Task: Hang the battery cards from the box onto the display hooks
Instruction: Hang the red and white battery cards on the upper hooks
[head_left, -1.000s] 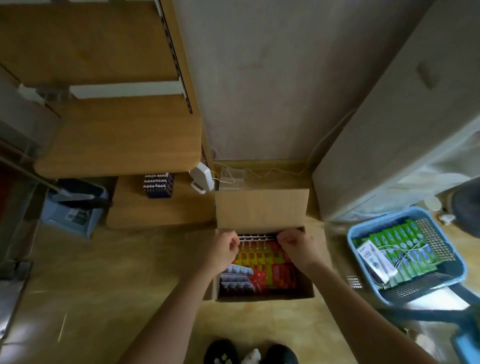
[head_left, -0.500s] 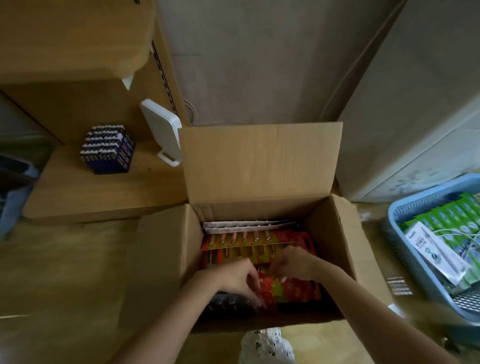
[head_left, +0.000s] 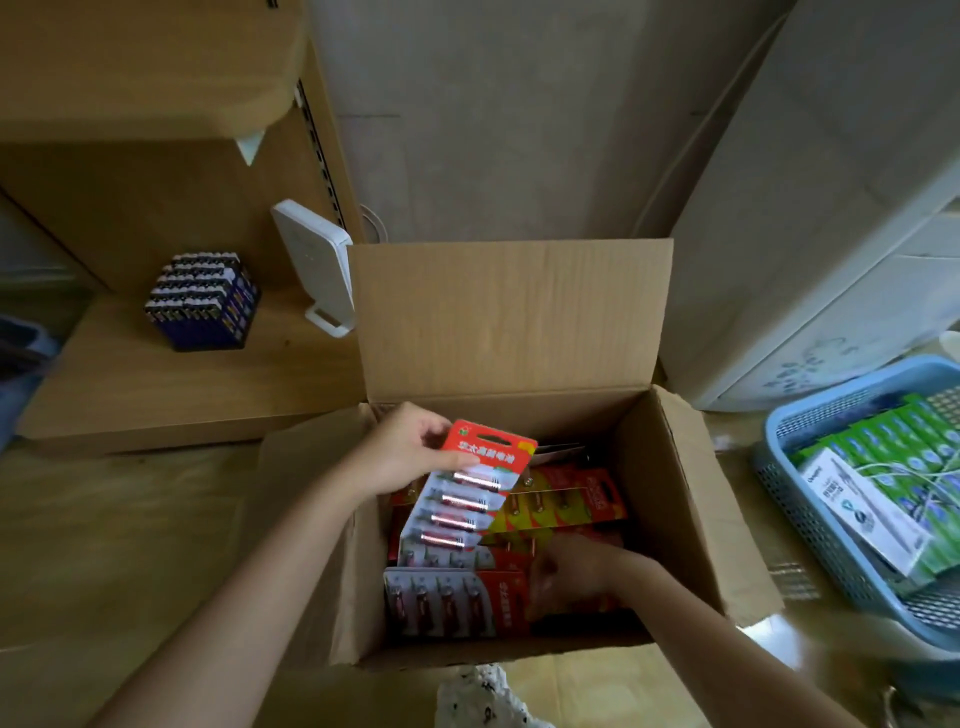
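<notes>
My left hand (head_left: 410, 452) now pinches one red battery card (head_left: 470, 499) near its top, thumb on the front, and holds it tilted above the stack. Half a second ago both hands were down among the packs. My right hand (head_left: 569, 571) is still low inside the cardboard box (head_left: 509, 322), on the remaining cards (head_left: 457, 603) toward the front right. It is blurred, so I cannot tell whether it grips anything. The box stands open as before.

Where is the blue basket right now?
In the head view, the blue basket sits on the floor at the far right, beside the open cardboard box.
</notes>
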